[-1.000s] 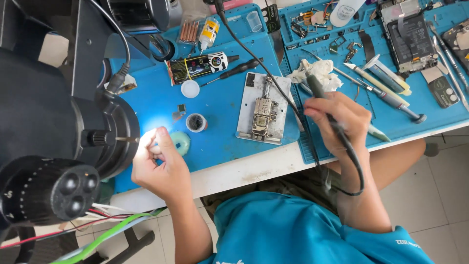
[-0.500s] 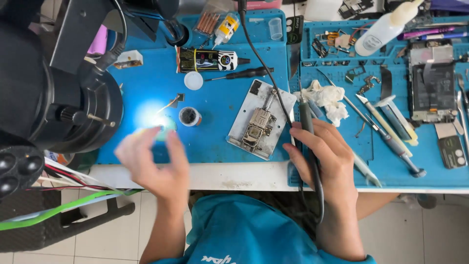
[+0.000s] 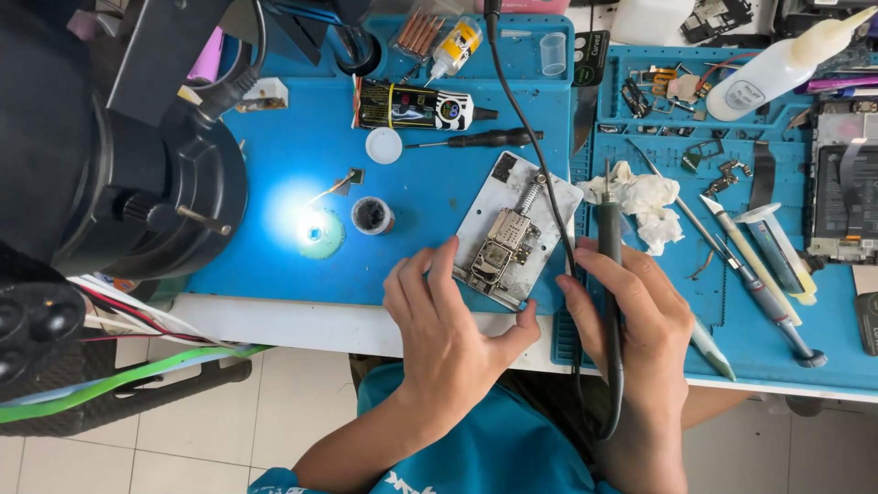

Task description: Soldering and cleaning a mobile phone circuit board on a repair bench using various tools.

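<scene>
A grey metal holder plate (image 3: 530,197) with a small circuit board (image 3: 498,252) clamped on it lies tilted on the blue work mat (image 3: 274,155). My left hand (image 3: 448,325) rests at the plate's near edge, fingers apart and touching the plate's lower left corner, thumb near its lower right corner. My right hand (image 3: 636,316) is closed around a black soldering iron (image 3: 608,229), whose tip points away from me beside the plate's right edge. Its black cable (image 3: 517,101) runs up across the mat.
A black microscope (image 3: 101,183) looms at the left, lighting a bright spot (image 3: 306,224) on the mat. A small flux pot (image 3: 372,215), white cap (image 3: 383,144), screwdriver (image 3: 480,139), tube (image 3: 416,108), crumpled tissue (image 3: 645,201), tweezers and tools (image 3: 764,274), and a white bottle (image 3: 777,64) lie around.
My left hand moved from the lit spot under the microscope rightward to the holder plate's near edge. My right hand stayed on the soldering iron. The view shifted right.
</scene>
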